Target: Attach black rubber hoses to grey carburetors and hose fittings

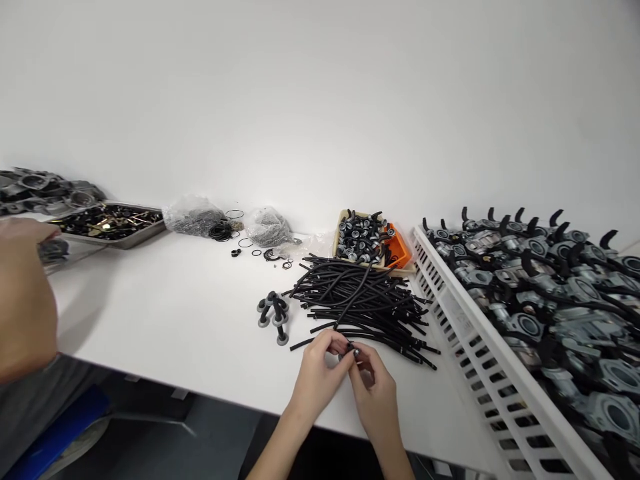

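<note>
My left hand (320, 373) and my right hand (374, 390) meet at the table's front edge, fingertips pinched together. Between them is the end of a black rubber hose (351, 348), with a small shiny bit on it that I cannot make out. A thin black length (353, 299) runs up from my left fingers across the pile of black hoses (360, 287) just beyond. Left of the pile stand several grey-flanged black stems (275, 313) in a small group. My fingers hide most of the held part.
A white slatted crate (465, 340) of metal housings with hoses stands at right. Behind the pile are a cream bin (340, 233) of small fittings and an orange bin (400, 248). Plastic bags (267, 227), O-rings (256, 253) and a metal tray (135, 239) lie leftward. A co-worker's arm (25, 300) reaches in.
</note>
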Motion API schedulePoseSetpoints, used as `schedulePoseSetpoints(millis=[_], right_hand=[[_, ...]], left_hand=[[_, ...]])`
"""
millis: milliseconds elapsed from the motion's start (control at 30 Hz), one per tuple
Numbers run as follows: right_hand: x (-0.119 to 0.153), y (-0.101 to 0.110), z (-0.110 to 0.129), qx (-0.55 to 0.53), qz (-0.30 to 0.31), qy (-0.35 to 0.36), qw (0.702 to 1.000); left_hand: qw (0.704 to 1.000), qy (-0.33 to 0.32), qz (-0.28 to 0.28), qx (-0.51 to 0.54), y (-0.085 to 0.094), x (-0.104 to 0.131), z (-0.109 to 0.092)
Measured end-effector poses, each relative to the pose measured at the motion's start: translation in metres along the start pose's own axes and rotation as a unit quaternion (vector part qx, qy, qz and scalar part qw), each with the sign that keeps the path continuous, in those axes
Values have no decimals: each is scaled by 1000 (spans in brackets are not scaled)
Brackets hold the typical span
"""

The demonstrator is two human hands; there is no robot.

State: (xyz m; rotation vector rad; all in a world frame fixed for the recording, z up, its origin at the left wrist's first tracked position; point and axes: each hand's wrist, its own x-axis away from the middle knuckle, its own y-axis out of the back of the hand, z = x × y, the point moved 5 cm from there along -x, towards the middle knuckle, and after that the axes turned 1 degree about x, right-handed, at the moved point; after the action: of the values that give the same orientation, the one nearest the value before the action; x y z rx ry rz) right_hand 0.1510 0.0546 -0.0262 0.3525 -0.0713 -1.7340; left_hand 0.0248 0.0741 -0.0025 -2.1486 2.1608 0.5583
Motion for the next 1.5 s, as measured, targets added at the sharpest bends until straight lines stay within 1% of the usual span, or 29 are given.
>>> schedulePoseSetpoints(millis=[100, 267, 333, 433, 533, 567, 633, 700, 733, 800, 833, 900, 967, 1033, 1100, 1133, 1200, 1300, 1400, 1500], right_hand=[[0, 2, -2, -8, -11, 0, 1000], [0, 7, -4, -43, -51, -10, 998], [0, 9, -4, -51, -61, -17, 997], [-1, 9, -4, -57, -59, -24, 996], [-1, 9, -4, -62, -56, -23, 996], [-1, 9, -5, -64, -56, -22, 996], [0, 9, -5, -68, -58, -23, 996], [1, 9, -6, -72, -58, -27, 995], [1, 9, -6, -75, -58, -30, 995], [1, 9, -6, -81, -55, -39, 994], [1, 9, -6, -84, -56, -44, 994], [0, 9, -6, -92, -61, -48, 993], [0, 10, -5, -103, -69, -49, 991], [0, 10, -5, -110, -70, -50, 990], [0, 10, -6, -113, -67, -53, 990], [0, 10, -6, -113, -64, -57, 990], [0, 10, -8, -113, -61, -65, 990], [1, 10, -8, -112, -61, -68, 990], [1, 10, -6, -112, -61, -58, 990], [0, 10, -6, -112, -66, -52, 990]], left_hand=[[1000, -21, 1, -5, 1, 1, -2], [998, -62, 18, -23, 0, 4, -10], [996, -81, 11, -30, 1, 6, -12], [993, -105, -17, -48, 8, 14, -13], [988, -127, -35, -76, 22, 25, -16], [986, -136, -42, -88, 29, 29, -17], [979, -152, -69, -117, 50, 36, -18], [970, -149, -109, -156, 78, 39, -17], [965, -135, -140, -178, 94, 40, -15], [950, -76, -211, -216, 132, 37, -7], [941, -30, -247, -229, 153, 34, 0], [922, 69, -281, -259, 192, 25, 15], [892, 138, -289, -318, 228, 12, 28], [861, 179, -288, -379, 259, -5, 39], [834, 223, -247, -439, 282, -25, 50], [818, 247, -220, -471, 290, -35, 55], [808, 264, -196, -490, 301, -52, 60], [796, 276, -168, -511, 308, -70, 62], [784, 282, -153, -532, 310, -76, 64], [784, 276, -138, -539, 307, -76, 66]])
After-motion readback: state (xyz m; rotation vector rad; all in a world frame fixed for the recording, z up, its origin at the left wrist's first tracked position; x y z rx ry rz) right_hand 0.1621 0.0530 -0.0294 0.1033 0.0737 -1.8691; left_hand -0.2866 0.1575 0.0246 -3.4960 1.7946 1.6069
